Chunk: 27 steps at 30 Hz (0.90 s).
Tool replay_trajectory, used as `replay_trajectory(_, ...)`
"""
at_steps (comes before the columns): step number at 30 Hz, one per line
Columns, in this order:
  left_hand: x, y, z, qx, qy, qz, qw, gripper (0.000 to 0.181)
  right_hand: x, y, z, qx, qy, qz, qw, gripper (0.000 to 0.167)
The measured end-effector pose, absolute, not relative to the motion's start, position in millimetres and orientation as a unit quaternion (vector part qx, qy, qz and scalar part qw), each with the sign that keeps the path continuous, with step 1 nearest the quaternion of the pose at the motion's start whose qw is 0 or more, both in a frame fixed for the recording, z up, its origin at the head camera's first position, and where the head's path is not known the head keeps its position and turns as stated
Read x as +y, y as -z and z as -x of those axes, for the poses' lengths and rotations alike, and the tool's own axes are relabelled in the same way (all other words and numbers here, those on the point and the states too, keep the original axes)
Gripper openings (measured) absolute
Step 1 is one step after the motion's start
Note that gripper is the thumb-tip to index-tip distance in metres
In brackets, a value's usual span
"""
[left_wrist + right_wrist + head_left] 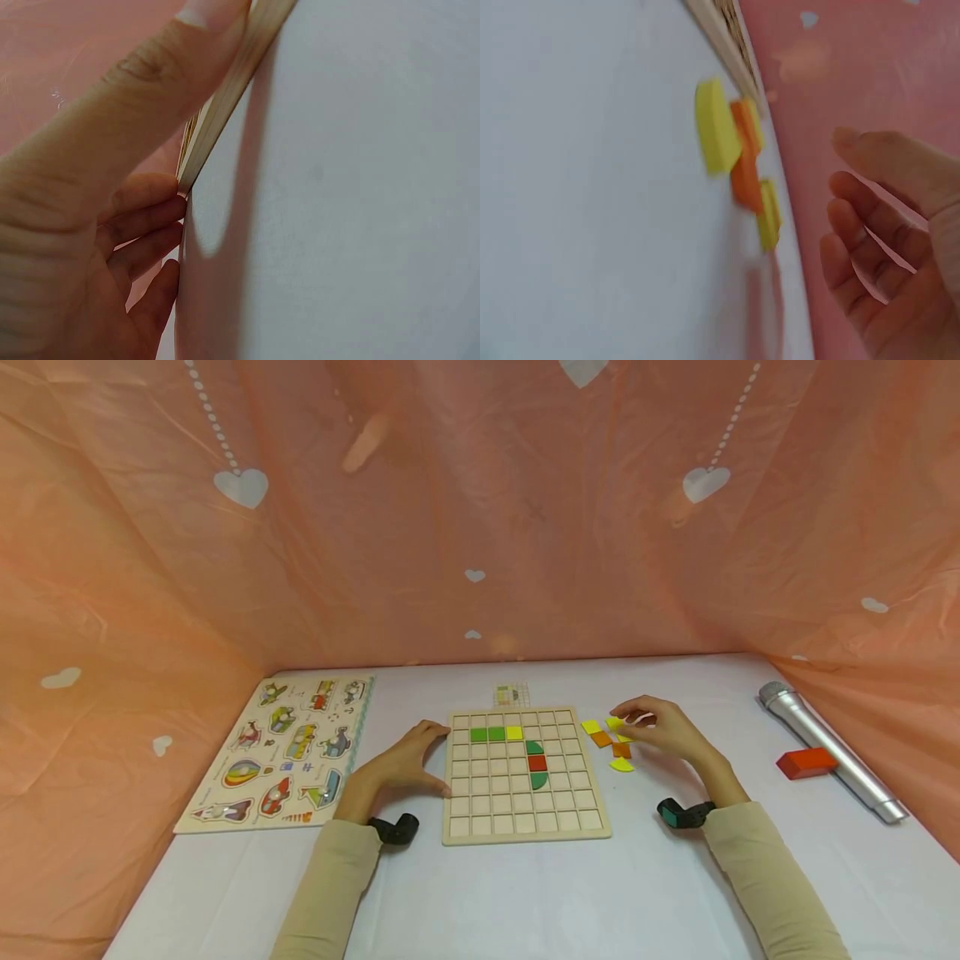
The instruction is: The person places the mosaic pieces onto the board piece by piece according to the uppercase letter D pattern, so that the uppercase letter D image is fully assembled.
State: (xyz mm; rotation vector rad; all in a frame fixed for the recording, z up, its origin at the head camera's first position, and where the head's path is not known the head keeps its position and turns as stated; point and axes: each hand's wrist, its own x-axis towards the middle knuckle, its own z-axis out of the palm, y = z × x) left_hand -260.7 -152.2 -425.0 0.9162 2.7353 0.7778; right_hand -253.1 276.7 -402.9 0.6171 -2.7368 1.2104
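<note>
The left hand [399,762] is spread, thumb and fingertips touching the left edge of a square, pale wooden grid board [527,835], which lies at the middle of the white-covered table [480,902]; in one of its upper rows sit two bright green square tiles [487,735], with a yellow square tile [513,732] just to their right; below and further right, a red square tile [537,763] stands between two rounded dark green tiles [538,782] in one column.

The right hand [667,732] hangs over the loose yellow and orange tiles [602,739] beside the board's right edge, its fingers loosely bent and apart from the thumb; the right wrist view shows nothing in its grasp; a curved yellow tile [621,765] lies nearest the viewer in that group.

A small printed grid card [512,695] lies just beyond the board; a wooden picture board with vehicles [285,756] is to the left; a silver microphone [832,752] and a red block [806,763] lie to the right; a peach curtain with white hearts [480,510] hangs behind.
</note>
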Motion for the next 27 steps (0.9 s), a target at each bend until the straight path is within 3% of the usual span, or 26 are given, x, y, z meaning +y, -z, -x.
replay_trajectory(6,-152,424,260,0.910,-0.264,-0.309,0.077,0.102,291,410,251,-0.905,-0.380,-0.192,0.016,0.025)
replay_trajectory(14,-152,424,261,0.913,-0.260,-0.306,0.074,0.101,292,417,246,-0.889,-0.384,-0.235,-0.084,0.027)
replay_trajectory(22,-152,424,261,0.914,-0.258,-0.304,0.079,0.100,290,419,244,-0.885,-0.369,-0.271,-0.086,0.018)
replay_trajectory(27,-152,424,260,0.915,-0.258,-0.301,0.079,0.101,292,420,244,-0.890,-0.356,-0.271,-0.086,0.023)
